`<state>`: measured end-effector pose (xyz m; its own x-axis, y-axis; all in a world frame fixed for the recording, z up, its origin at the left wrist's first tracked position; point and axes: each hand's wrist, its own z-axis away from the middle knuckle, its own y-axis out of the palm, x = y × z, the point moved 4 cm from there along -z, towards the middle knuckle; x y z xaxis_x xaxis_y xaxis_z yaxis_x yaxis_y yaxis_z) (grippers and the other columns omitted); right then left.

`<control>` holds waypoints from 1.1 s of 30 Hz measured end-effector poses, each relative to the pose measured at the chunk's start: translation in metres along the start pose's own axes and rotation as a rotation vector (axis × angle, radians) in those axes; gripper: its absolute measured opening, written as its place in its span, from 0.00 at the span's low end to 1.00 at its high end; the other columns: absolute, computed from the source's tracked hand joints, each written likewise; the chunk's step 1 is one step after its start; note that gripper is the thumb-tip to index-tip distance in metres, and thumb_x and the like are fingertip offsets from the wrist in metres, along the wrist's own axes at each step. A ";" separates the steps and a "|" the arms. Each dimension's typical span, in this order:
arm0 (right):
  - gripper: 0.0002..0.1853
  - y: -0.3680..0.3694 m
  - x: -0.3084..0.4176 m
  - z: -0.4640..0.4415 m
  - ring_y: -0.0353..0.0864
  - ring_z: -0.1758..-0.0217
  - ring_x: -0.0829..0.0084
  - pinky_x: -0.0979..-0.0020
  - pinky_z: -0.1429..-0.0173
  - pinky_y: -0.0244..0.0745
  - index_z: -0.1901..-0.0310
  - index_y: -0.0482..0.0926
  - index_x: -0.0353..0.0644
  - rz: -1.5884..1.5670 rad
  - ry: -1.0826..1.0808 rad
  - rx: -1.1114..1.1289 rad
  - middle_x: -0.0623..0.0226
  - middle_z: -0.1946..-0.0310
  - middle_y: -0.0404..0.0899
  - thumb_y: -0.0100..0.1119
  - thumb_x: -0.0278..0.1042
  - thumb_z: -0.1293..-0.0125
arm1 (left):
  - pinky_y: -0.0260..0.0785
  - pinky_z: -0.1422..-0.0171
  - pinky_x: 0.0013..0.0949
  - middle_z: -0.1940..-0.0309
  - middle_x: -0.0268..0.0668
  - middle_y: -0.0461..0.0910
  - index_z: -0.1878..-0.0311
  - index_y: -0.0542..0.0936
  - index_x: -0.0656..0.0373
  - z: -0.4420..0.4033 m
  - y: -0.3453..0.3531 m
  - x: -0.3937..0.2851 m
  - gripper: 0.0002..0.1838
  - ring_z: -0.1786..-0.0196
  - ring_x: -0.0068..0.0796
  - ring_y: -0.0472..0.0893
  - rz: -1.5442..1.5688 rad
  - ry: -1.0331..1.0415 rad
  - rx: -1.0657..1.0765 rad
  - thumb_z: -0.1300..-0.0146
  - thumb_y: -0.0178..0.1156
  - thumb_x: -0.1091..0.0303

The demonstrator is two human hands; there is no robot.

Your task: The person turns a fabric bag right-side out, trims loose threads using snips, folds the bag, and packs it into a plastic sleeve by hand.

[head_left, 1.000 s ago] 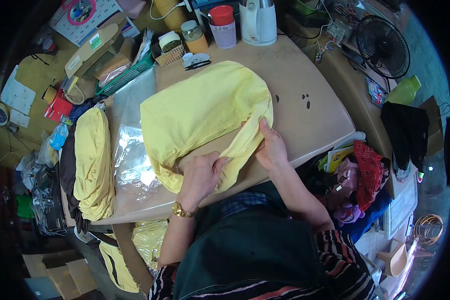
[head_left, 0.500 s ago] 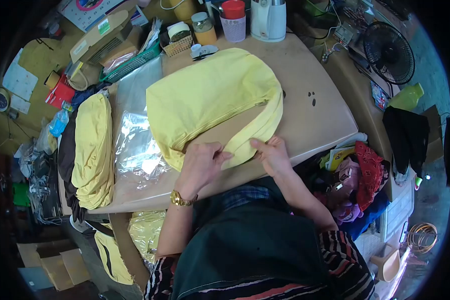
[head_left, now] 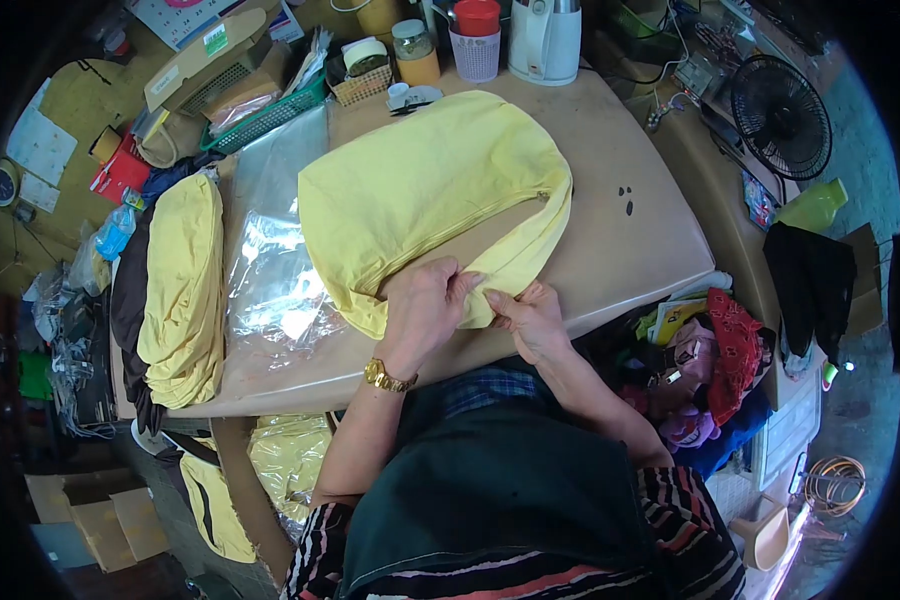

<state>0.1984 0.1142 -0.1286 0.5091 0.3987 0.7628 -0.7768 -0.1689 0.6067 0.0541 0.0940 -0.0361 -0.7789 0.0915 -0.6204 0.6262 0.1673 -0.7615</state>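
Observation:
A pale yellow cloth shoulder bag (head_left: 420,180) lies flat on the table, its wide strap curving round toward me. My left hand (head_left: 425,305), with a gold watch on the wrist, pinches the strap near its lowest bend. Just to the right, my right hand (head_left: 532,322) grips the same strap (head_left: 525,255) between thumb and fingers. The two hands are close together near the table's front edge. A zipper line runs along the bag's inner edge. The fingertips of my left hand are partly hidden.
Clear plastic bags (head_left: 275,270) lie left of the bag. Beyond them is a pile of folded yellow bags (head_left: 182,290). A green basket (head_left: 270,115), jars and a white kettle (head_left: 545,40) stand at the back. A black fan (head_left: 780,115) stands right. Below left, a cardboard box holds wrapped yellow items (head_left: 288,460).
My hands have drawn closer together along the strap, the left moving right and slightly up. The strap section between them is now shorter and more bunched. The bag's body stays nearly the same.

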 end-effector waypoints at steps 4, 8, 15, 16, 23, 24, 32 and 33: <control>0.13 0.003 0.002 0.004 0.82 0.67 0.78 0.77 0.66 0.76 0.52 0.79 0.35 -0.002 -0.002 0.045 0.65 0.63 0.84 0.66 0.24 0.38 | 0.60 0.74 0.39 0.86 0.45 0.69 0.72 0.80 0.63 -0.003 -0.002 0.012 0.14 0.83 0.38 0.68 0.079 -0.052 0.228 0.38 0.65 0.61; 0.15 0.006 0.004 0.006 0.81 0.62 0.77 0.76 0.63 0.77 0.50 0.77 0.35 0.055 0.045 0.022 0.64 0.59 0.83 0.66 0.25 0.37 | 0.64 0.72 0.40 0.85 0.45 0.71 0.71 0.80 0.64 -0.003 -0.007 0.013 0.15 0.80 0.42 0.72 0.146 -0.059 0.176 0.39 0.64 0.59; 0.22 0.007 0.006 0.005 0.82 0.57 0.75 0.74 0.57 0.79 0.47 0.73 0.33 0.074 -0.084 -0.004 0.62 0.56 0.82 0.69 0.21 0.43 | 0.63 0.72 0.33 0.84 0.39 0.73 0.66 0.83 0.64 -0.005 -0.003 0.006 0.13 0.81 0.26 0.69 0.119 -0.061 0.241 0.39 0.66 0.62; 0.22 0.007 0.005 0.005 0.82 0.57 0.75 0.74 0.57 0.79 0.47 0.73 0.33 0.076 -0.086 -0.002 0.62 0.56 0.82 0.69 0.21 0.43 | 0.64 0.72 0.31 0.84 0.38 0.74 0.65 0.83 0.64 -0.004 -0.002 0.006 0.12 0.80 0.24 0.70 0.160 -0.108 0.287 0.39 0.66 0.62; 0.23 0.002 0.007 0.005 0.83 0.59 0.73 0.73 0.56 0.80 0.49 0.74 0.33 0.002 -0.116 0.009 0.61 0.57 0.83 0.70 0.16 0.47 | 0.66 0.69 0.26 0.81 0.33 0.76 0.64 0.84 0.64 -0.004 0.011 0.027 0.15 0.78 0.18 0.70 0.407 -0.148 0.281 0.37 0.65 0.59; 0.23 0.002 0.009 0.005 0.83 0.60 0.73 0.72 0.56 0.80 0.49 0.74 0.33 0.065 -0.136 0.026 0.61 0.57 0.83 0.70 0.16 0.47 | 0.64 0.70 0.26 0.82 0.31 0.75 0.66 0.83 0.64 -0.005 0.007 0.016 0.16 0.77 0.16 0.69 0.405 -0.115 0.268 0.35 0.64 0.57; 0.17 -0.004 0.039 0.024 0.78 0.64 0.77 0.75 0.60 0.73 0.53 0.77 0.37 0.284 -0.378 -0.188 0.66 0.65 0.81 0.70 0.22 0.44 | 0.54 0.75 0.32 0.87 0.30 0.61 0.77 0.74 0.66 -0.012 0.016 0.029 0.22 0.80 0.18 0.58 0.490 -0.191 0.256 0.31 0.57 0.58; 0.15 -0.001 0.053 0.036 0.77 0.64 0.77 0.73 0.59 0.70 0.55 0.78 0.39 0.444 -0.673 -0.311 0.67 0.67 0.80 0.70 0.24 0.44 | 0.53 0.76 0.32 0.87 0.30 0.60 0.78 0.73 0.65 -0.011 0.012 0.023 0.23 0.81 0.19 0.57 0.457 -0.166 0.263 0.31 0.57 0.58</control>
<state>0.2394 0.1026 -0.0810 0.1693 -0.2807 0.9447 -0.9719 0.1113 0.2073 0.0433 0.1091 -0.0577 -0.4229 -0.0619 -0.9041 0.9035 -0.1059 -0.4154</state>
